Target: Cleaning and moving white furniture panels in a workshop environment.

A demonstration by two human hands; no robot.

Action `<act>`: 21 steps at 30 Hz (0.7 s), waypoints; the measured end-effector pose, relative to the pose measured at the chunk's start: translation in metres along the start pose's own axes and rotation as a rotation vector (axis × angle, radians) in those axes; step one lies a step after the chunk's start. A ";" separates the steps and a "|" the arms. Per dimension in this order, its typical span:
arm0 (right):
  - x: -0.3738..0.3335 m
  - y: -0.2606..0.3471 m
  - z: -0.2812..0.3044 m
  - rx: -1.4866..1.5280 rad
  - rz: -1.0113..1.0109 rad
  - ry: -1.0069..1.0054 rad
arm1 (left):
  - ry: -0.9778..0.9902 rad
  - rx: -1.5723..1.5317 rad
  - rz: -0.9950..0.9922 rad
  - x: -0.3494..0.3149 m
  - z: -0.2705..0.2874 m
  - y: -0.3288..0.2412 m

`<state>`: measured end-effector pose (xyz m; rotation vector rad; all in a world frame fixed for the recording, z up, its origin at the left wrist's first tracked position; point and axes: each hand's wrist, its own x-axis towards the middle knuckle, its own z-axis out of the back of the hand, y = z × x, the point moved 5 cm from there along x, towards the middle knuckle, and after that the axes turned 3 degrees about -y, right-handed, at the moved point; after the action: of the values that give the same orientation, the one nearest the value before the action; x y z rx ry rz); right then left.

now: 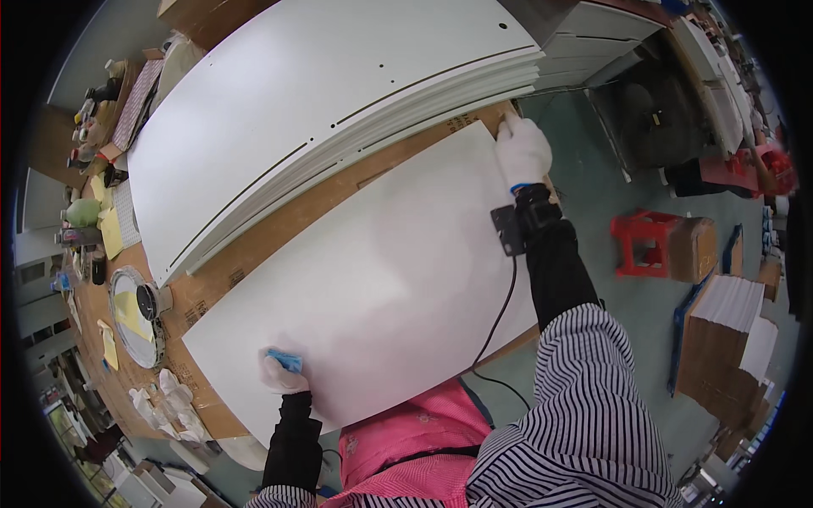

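A large plain white panel (373, 262) lies flat in front of me on a cardboard-covered table. My left hand (284, 377), in a white glove, is closed around a blue cloth (286, 360) and rests on the panel's near left part. At the far right corner, my right hand (522, 152), also gloved in white, lies at the panel's edge with fingers stretched forward. Its fingertips are partly hard to make out. A black device (510, 230) with a cable is strapped at my right wrist.
Beyond the panel lies a stack of white boards (339, 102) with drilled holes and grooves. On the left are a round lid (135, 317) with yellow paper, a small tub (154, 300) and crumpled white gloves (174, 402). A red stool (644, 241) stands on the floor at right.
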<state>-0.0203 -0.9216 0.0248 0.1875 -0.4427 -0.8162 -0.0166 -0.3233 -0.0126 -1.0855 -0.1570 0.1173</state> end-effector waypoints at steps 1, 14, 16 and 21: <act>0.005 -0.025 0.006 -0.002 -0.077 0.012 | 0.025 -0.002 -0.005 -0.001 -0.006 -0.003; -0.216 -0.044 0.104 0.103 0.251 -0.062 | 0.044 -0.066 0.087 0.007 0.001 0.018; -0.174 -0.123 0.125 -0.158 -0.151 -0.042 | 0.072 -0.066 0.094 0.004 -0.004 0.017; -0.248 -0.054 0.154 0.138 0.128 -0.173 | -0.008 0.053 0.034 0.007 0.002 0.019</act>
<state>-0.2741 -0.7738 0.0677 0.2154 -0.6682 -0.6787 -0.0102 -0.3113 -0.0276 -1.0349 -0.1417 0.1556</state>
